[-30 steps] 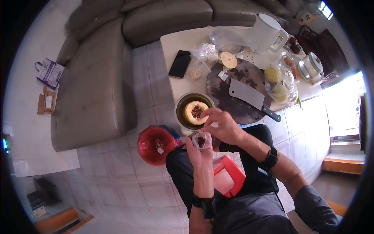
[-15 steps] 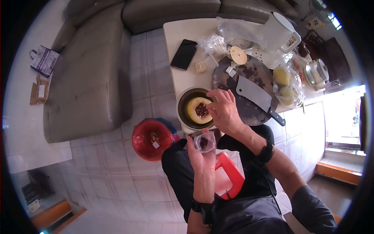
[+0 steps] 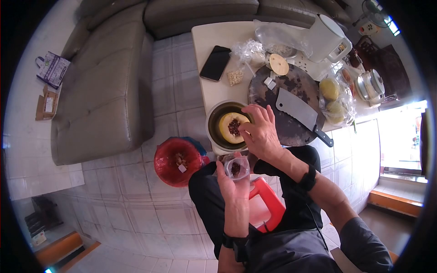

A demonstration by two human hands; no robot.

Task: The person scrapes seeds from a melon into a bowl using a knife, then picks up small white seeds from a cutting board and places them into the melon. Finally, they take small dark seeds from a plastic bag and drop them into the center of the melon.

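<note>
A hollowed yellow fruit (image 3: 226, 133) stands inside a round metal pot (image 3: 212, 119) at the table's near edge. Dark red beans or seeds (image 3: 233, 127) fill its opening. Over the pot's right side is my right hand (image 3: 263, 134), its thumb and fingers curled together at the fruit's rim; whatever they pinch is too small to make out. Below the pot, above my lap, my left hand (image 3: 233, 187) is palm up, gripping a small clear plastic bag (image 3: 243, 165) with more dark red pieces in it.
A cleaver (image 3: 296, 107) and white pieces lie on a round cutting board (image 3: 268, 100). Around it are a cut fruit slice (image 3: 278, 64), a phone (image 3: 215, 63), bagged yellow fruit (image 3: 334, 100) and a white kettle (image 3: 324, 38). A red-lined bin (image 3: 170, 157) stands left of my knees.
My right hand has shifted slightly, its thumb lower and closer to the fruit's opening. My left hand and the bag have moved a little to the left.
</note>
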